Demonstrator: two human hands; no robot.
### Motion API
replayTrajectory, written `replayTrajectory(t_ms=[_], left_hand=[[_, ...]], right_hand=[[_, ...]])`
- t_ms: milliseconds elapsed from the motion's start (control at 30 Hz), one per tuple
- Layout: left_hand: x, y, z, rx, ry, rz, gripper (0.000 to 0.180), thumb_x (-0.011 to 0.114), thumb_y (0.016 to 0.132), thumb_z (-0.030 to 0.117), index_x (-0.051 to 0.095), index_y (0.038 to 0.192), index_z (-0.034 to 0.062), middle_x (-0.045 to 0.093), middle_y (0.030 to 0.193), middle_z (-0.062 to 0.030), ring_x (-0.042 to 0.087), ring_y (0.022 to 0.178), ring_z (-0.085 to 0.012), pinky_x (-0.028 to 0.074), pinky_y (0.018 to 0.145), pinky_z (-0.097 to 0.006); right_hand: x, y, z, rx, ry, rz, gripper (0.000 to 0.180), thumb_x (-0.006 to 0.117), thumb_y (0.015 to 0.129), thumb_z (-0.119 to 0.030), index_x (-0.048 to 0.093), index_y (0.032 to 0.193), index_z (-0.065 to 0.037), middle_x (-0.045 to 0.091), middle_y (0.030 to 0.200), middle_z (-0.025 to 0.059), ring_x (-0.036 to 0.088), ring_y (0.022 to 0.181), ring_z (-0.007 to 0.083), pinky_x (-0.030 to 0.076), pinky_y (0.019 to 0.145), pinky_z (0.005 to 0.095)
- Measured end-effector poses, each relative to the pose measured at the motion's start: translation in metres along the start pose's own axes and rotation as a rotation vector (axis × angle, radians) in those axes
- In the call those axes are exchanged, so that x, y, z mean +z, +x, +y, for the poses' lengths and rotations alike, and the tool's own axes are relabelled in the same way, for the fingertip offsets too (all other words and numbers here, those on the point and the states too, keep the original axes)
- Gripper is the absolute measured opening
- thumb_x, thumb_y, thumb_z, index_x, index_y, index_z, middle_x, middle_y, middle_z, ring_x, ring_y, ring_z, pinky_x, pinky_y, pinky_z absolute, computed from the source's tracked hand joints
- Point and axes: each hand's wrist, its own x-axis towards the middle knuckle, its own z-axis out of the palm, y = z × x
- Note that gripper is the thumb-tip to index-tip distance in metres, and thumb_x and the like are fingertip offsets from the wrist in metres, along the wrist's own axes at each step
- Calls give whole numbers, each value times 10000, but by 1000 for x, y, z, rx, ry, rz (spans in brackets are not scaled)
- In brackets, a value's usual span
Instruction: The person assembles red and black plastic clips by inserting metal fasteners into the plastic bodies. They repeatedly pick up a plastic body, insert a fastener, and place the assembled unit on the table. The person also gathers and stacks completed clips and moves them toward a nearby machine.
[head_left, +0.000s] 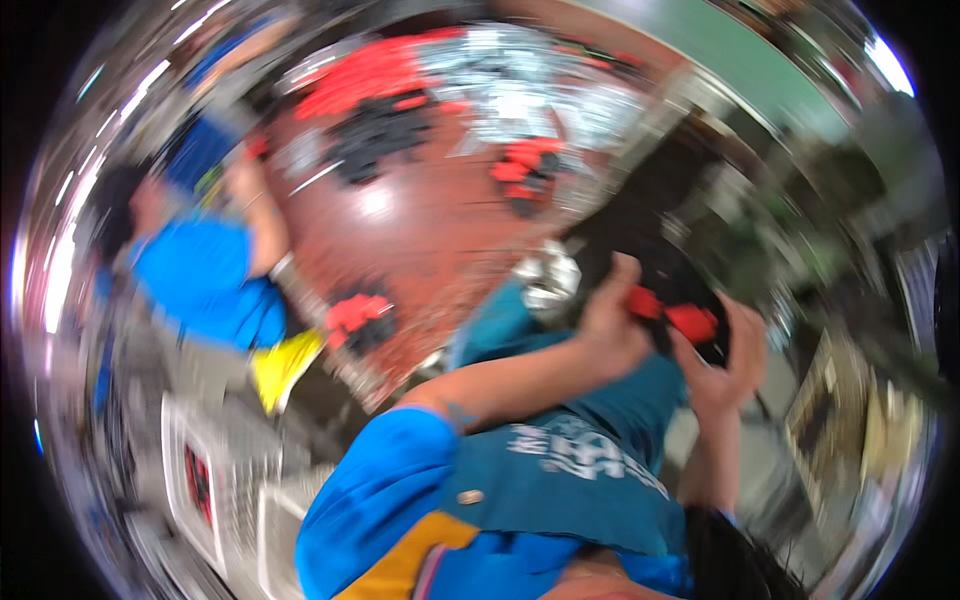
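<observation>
My left hand [612,330] is closed on a small red and black piece [642,302], with the thumb pointing up. Close by on the right, my right hand [728,362] has its fingers closed round another red and black piece [693,322]. Whether the two pieces are joined is lost in the motion blur. Both hands are in front of my teal apron [560,480], over a dark surface [670,190]. A crumpled silvery thing [550,275] lies beside my left hand.
A red-brown table [440,230] carries a heap of silvery packets [510,90], red pieces [365,75] and black pieces [375,135]. A co-worker in blue [205,265] is at its left side. White crates [225,440] stand at lower left, near a yellow thing [285,370].
</observation>
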Motion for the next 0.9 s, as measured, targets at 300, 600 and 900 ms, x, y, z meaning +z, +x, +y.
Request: replayTrajectory(t_ms=[300, 600, 900], left_hand=[[-31, 16, 3, -222, 61, 6, 464, 453, 1014, 464, 606, 1234, 85, 596, 1286, -184, 546, 1218, -384, 357, 1024, -684], [-20, 8, 6, -219, 170, -17, 403, 402, 1042, 450, 594, 1240, 157, 576, 1312, -126, 540, 1219, -341, 388, 1032, -619], [-14, 8, 5, -246, 182, 47, 428, 496, 1015, 410, 625, 1204, 49, 612, 1282, -152, 553, 1238, -325, 427, 1036, -595]], right_hand=[[-71, -16, 84, 295, -198, 113, 457, 874, 617, -256, 676, 968, -40, 640, 781, 108, 648, 691, 309, 535, 636, 384], [-90, 23, 89, 734, 13, -285, 462, 854, 681, -242, 701, 1051, -11, 701, 937, 162, 698, 820, 284, 544, 735, 336], [-71, 3, 94, 512, 151, -35, 514, 879, 670, -275, 696, 1063, 2, 697, 954, 172, 696, 866, 269, 527, 805, 348]])
